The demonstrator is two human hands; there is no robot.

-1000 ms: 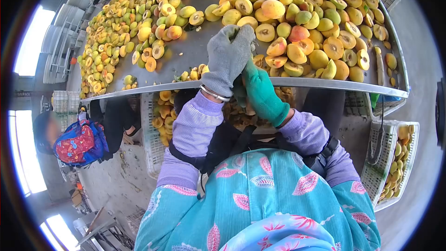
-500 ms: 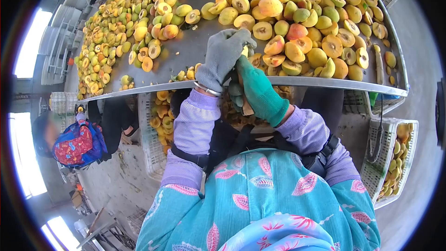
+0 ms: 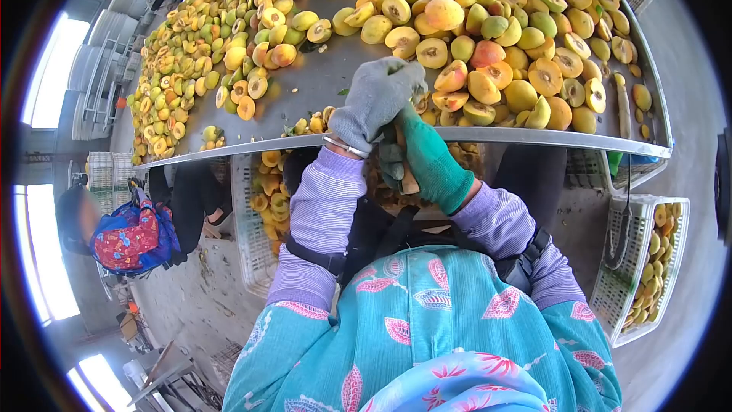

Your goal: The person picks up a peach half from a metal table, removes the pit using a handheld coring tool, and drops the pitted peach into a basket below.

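My left hand (image 3: 381, 99), in a grey glove, is closed just above the near edge of the metal table (image 3: 320, 76). Its curled fingers hide whatever they hold. Close against it, my right hand (image 3: 433, 154), in a green glove with grey fingers, grips a tool with a wooden handle (image 3: 409, 181); the working end is hidden between the hands. Beyond and to the right of them lies a heap of halved yellow stone fruit (image 3: 482, 88), apricot- or peach-like, some cut side up with brown hollows. Some small fruit pieces (image 3: 313, 123) lie left of my left hand.
More cut fruit (image 3: 183, 69) covers the table's left side. The raised metal rim (image 3: 534, 136) runs in front of me. Under it stands a white crate (image 3: 248, 236) with fruit; another crate (image 3: 610, 297) is at right. A person with a colourful bag (image 3: 133, 236) is at left.
My hands have turned and drawn closer together; the yellow piece that showed between them is now hidden. The whole view has shifted slightly.
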